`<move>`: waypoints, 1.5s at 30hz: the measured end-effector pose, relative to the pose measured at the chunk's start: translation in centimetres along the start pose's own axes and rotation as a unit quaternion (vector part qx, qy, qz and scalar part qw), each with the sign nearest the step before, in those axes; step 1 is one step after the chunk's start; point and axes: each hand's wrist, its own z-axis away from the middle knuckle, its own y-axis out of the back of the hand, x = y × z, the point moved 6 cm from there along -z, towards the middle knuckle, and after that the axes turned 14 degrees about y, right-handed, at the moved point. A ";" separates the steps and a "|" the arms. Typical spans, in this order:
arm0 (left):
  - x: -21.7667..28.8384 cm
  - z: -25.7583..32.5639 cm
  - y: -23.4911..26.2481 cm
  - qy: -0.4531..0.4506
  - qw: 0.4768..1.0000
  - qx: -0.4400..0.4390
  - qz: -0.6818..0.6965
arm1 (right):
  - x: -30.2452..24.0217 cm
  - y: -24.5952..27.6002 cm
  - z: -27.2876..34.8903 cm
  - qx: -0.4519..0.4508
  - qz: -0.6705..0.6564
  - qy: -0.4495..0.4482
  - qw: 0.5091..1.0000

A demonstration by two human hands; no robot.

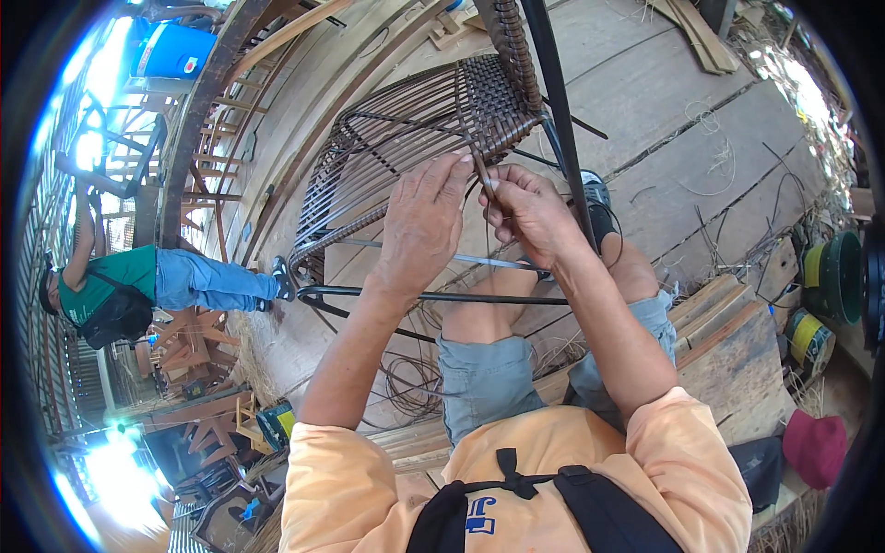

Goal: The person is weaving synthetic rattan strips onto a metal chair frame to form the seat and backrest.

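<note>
Chair: in front of the wearer, top centre of view, tilted over; the chair (442, 120) is part woven, w/ long brown strands spaced apart across most of it.
Weave: tight dark weave (498, 97) at the R end only, next to a thick wrapped edge (513, 46).
L hand: L hand (424, 217) is back up, fingers nearly straight & close tog., tips by the strip at the weave's lower edge; can't tell if it grips anything.
R hand: R hand (530, 207) is curled, thumb & fingers pinching the strip just R of the L fingertips.
Strip: brown strip (481, 166), btwn the hands, runs up to the weave.
Tubes: black tube (564, 101) slants down past the R hand; a lower bar (442, 296) crosses under both forearms.
Floor: wide-board floor (664, 101), loose strands lying abt; tangled coil (410, 387) near the wearer's shorts (489, 373).
R side: planks (710, 323) stacked near the R knee; green bucket (834, 276) beyond, red cap (816, 449) lower down.
L side: co-worker (120, 290) in green top & jeans, arm up twd a dark frame (138, 152); can't tell if hand grips it. Blue tub (173, 51) at upper L.
</note>
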 end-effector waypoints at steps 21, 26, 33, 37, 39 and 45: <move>2.9 5.9 -4.0 0.351 0.820 0.060 0.448 | -5.3 6.7 11.3 0.049 0.169 0.154 0.972; 3.2 2.6 -7.5 0.430 0.668 0.003 0.607 | -5.7 6.8 9.5 0.089 0.091 0.214 0.968; 4.2 1.3 -8.1 0.359 0.543 -0.083 0.754 | -5.3 6.2 10.5 0.075 -0.028 -0.014 0.997; 8.8 3.4 -5.5 0.327 0.752 -0.007 0.573 | -9.8 6.8 10.5 0.150 0.210 0.191 0.947; 15.2 6.1 -2.0 0.094 0.909 0.066 0.401 | -13.8 5.5 10.2 0.119 0.417 0.251 0.865; 25.8 8.9 -4.4 -0.099 0.910 0.010 0.403 | -12.8 1.3 12.8 -0.104 0.574 -0.081 0.808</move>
